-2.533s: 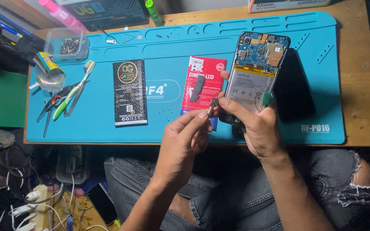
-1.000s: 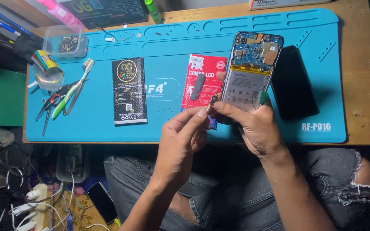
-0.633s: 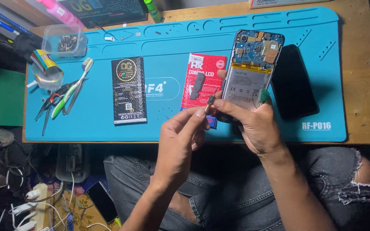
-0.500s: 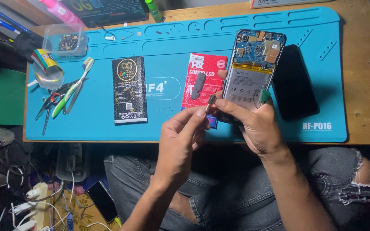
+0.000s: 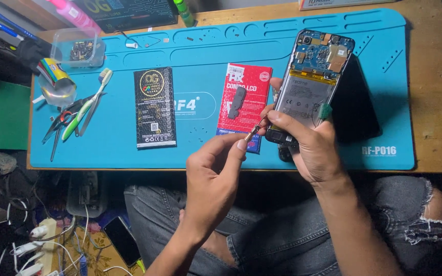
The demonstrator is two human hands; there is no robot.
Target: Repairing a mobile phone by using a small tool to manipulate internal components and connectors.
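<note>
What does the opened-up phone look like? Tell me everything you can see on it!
The opened phone has its back cover off. A blue circuit board with gold and metal parts sits at its top, a grey battery below. It is tilted above the blue mat. The right hand grips its lower end; the left hand holds a thin tool to its bottom corner.

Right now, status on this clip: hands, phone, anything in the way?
Left hand pinching a thin tool at the opened phone. Right hand gripping the phone's lower end. Red packet lies beside it, not blocking.
</note>
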